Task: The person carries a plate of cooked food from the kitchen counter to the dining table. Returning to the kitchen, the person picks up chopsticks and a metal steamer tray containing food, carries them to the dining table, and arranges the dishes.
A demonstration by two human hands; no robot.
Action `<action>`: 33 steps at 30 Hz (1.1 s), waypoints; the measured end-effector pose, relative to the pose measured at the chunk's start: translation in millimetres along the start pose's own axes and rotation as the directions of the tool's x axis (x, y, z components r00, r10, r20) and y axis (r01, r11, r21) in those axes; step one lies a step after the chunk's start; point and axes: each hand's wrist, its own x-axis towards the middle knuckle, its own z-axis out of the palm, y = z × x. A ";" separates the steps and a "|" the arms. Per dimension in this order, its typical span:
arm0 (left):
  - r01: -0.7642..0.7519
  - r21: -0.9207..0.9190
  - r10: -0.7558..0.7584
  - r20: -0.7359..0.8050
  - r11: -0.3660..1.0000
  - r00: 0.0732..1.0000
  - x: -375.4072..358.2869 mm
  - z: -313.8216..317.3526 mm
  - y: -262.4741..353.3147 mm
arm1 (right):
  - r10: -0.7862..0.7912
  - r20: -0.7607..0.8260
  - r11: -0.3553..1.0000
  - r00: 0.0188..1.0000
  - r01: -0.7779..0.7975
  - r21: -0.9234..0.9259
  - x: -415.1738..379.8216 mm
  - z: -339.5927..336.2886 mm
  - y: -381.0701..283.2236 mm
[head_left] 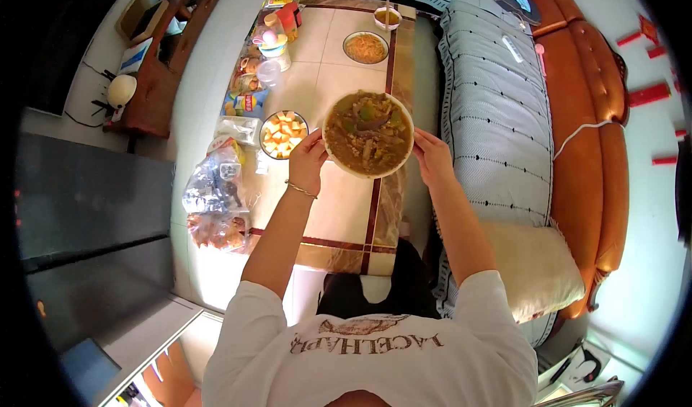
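Observation:
A large bowl of brown stew (367,135) with green pieces in it is held between my two hands over the table. My left hand (308,163) grips its left rim, and my right hand (432,155) grips the right rim. Most of the fingers are hidden under or behind the bowl. Just left of my left hand stands a bowl of cut pale-orange fruit or cubes (284,135). Farther up the table are a bowl of shredded orange food (365,47) and a small bowl (388,19) with chopsticks or a spoon handle across it.
Along the table's left edge lie snack packets (245,104), plastic bags (213,184), a bottle (274,43) and a red cup (290,19). A sofa with a quilted cover (494,112) runs along the right, a cushion (533,270) at its near end. The tiled table (339,212) has a dark red border.

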 end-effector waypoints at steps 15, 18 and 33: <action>-0.094 -0.074 0.081 -0.163 0.993 0.983 149.8 14.9 -100.7 | 0.055 0.167 0.995 0.984 -0.041 -0.088 215.4 -26.5 30.9; -0.081 -0.068 0.067 -0.190 0.994 0.980 181.1 7.1 -125.2 | 0.072 0.193 0.995 0.978 -0.058 -0.078 252.3 -33.8 51.9; 0.020 -0.149 -0.055 -0.232 0.989 0.971 283.4 -21.8 -222.2 | 0.187 0.097 0.977 0.978 -0.174 -0.125 369.8 -64.2 138.3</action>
